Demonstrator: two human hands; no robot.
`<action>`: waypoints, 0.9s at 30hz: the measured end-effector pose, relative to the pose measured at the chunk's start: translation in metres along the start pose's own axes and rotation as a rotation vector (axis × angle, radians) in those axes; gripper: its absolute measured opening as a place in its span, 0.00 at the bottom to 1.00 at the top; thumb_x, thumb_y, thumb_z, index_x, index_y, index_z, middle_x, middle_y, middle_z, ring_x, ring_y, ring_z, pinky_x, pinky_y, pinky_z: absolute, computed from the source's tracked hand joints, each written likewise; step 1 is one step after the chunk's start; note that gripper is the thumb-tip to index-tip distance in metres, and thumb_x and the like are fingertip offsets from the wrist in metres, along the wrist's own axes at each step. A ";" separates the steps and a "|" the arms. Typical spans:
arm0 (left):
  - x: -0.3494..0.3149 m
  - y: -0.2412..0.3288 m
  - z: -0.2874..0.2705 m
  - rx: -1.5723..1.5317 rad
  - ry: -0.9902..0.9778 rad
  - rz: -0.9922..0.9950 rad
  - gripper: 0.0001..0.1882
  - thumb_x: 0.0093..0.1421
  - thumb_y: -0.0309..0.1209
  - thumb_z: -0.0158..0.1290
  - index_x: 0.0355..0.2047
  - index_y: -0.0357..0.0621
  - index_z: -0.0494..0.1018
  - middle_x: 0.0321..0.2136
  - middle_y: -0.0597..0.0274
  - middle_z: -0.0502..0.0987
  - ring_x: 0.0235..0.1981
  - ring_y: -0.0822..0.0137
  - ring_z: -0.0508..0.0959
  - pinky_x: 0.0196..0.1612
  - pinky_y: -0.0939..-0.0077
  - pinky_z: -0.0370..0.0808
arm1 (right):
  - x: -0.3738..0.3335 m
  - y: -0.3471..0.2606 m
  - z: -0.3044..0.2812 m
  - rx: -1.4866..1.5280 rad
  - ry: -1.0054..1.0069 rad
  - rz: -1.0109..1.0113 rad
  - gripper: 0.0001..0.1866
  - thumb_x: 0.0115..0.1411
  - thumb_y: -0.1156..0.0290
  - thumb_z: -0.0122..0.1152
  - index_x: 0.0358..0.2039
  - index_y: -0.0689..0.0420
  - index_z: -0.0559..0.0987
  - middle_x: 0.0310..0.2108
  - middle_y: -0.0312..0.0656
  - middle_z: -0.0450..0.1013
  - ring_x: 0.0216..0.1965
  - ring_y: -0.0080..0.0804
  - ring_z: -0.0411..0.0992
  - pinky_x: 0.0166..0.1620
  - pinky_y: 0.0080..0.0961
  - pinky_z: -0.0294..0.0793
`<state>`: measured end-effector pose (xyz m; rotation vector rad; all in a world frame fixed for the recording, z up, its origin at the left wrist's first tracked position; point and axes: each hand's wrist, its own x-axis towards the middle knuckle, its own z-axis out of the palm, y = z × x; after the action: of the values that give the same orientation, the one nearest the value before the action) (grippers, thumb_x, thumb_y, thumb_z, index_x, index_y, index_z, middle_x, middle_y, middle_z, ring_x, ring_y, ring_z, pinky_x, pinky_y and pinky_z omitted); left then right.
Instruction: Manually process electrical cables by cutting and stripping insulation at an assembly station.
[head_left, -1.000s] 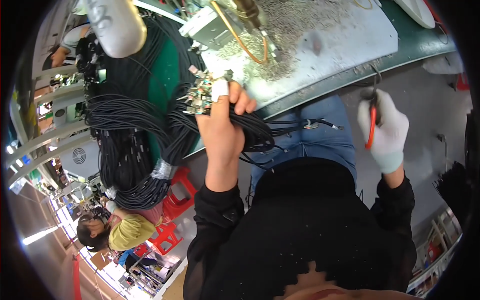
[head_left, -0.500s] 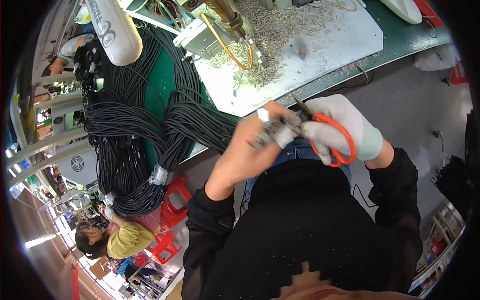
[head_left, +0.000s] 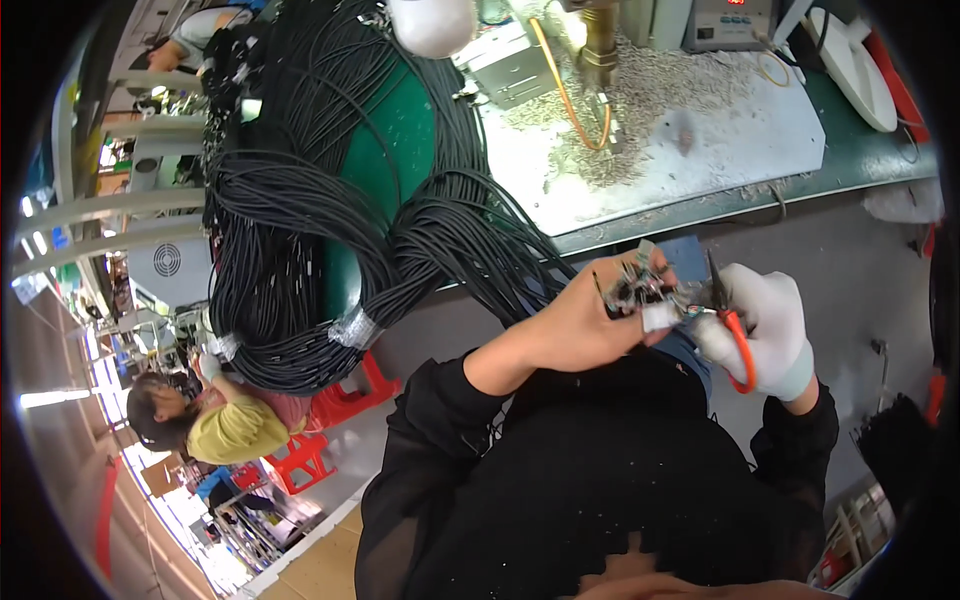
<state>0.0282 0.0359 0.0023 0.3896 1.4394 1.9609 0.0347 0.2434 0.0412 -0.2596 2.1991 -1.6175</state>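
Observation:
My bare left hand (head_left: 570,325) is closed around the loose ends of black cables (head_left: 500,240), which run to it from the workbench. Small silvery and dark cable ends (head_left: 640,285) stick up out of the grip, and a small white piece (head_left: 659,317) shows below them. My right hand (head_left: 768,325), in a white glove, grips scissors with orange-red handles (head_left: 740,350). Their dark blades point up, close beside the cable ends. Gloved fingertips are near or touching the white piece; which one I cannot tell.
A green workbench (head_left: 860,160) carries a white board (head_left: 720,180) strewn with small clippings, under a machine with a brass-coloured cylinder (head_left: 600,50). Large coils of black cable (head_left: 290,200) lie at left, tied with clear wrap (head_left: 355,328). Red stools (head_left: 300,462) and a seated co-worker (head_left: 235,425) are beyond.
The view has shifted, so the bench appears farther right. Both hands have moved right with the cable ends and scissors. The scissors have turned, their blades now pointing more upward.

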 end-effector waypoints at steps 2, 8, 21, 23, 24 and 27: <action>-0.007 0.002 -0.005 -0.199 0.047 -0.123 0.09 0.59 0.22 0.54 0.36 0.38 0.65 0.25 0.64 0.70 0.21 0.79 0.67 0.23 0.84 0.61 | 0.005 0.018 0.008 -0.452 0.113 -0.562 0.12 0.47 0.68 0.69 0.25 0.59 0.74 0.12 0.38 0.67 0.11 0.33 0.67 0.18 0.25 0.65; -0.019 0.025 -0.012 -0.269 0.056 -0.189 0.08 0.60 0.23 0.54 0.36 0.39 0.65 0.23 0.65 0.68 0.20 0.80 0.64 0.21 0.84 0.57 | 0.024 0.017 0.012 -0.458 0.134 -0.768 0.11 0.41 0.71 0.69 0.23 0.56 0.73 0.12 0.38 0.64 0.12 0.38 0.65 0.17 0.26 0.62; -0.018 0.006 -0.012 0.893 -0.022 0.652 0.17 0.47 0.26 0.58 0.40 0.44 0.74 0.26 0.65 0.73 0.22 0.65 0.73 0.24 0.75 0.66 | 0.010 0.019 0.014 0.749 -0.355 0.231 0.15 0.61 0.68 0.46 0.23 0.65 0.72 0.09 0.38 0.66 0.09 0.23 0.65 0.16 0.19 0.63; -0.019 0.005 -0.011 0.933 -0.040 0.618 0.19 0.45 0.25 0.57 0.40 0.44 0.74 0.26 0.65 0.73 0.22 0.62 0.73 0.24 0.74 0.66 | 0.010 0.019 0.014 0.720 -0.332 0.232 0.16 0.62 0.68 0.44 0.23 0.65 0.72 0.09 0.38 0.66 0.09 0.24 0.64 0.16 0.19 0.62; -0.019 0.005 -0.012 0.932 -0.040 0.618 0.19 0.45 0.25 0.57 0.40 0.44 0.74 0.26 0.65 0.73 0.22 0.62 0.73 0.24 0.74 0.66 | 0.010 0.017 0.011 0.662 -0.372 0.233 0.15 0.62 0.69 0.44 0.23 0.65 0.72 0.08 0.38 0.65 0.09 0.23 0.64 0.16 0.19 0.62; -0.016 0.010 -0.013 0.868 -0.130 0.613 0.14 0.45 0.27 0.58 0.35 0.44 0.75 0.26 0.63 0.75 0.20 0.65 0.74 0.21 0.75 0.66 | 0.012 0.014 0.005 0.540 -0.447 0.231 0.15 0.62 0.70 0.44 0.24 0.65 0.72 0.08 0.38 0.65 0.09 0.23 0.64 0.16 0.19 0.62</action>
<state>0.0286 0.0138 0.0091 1.4499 2.2078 1.5503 0.0267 0.2393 0.0240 -0.1770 1.3563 -1.7435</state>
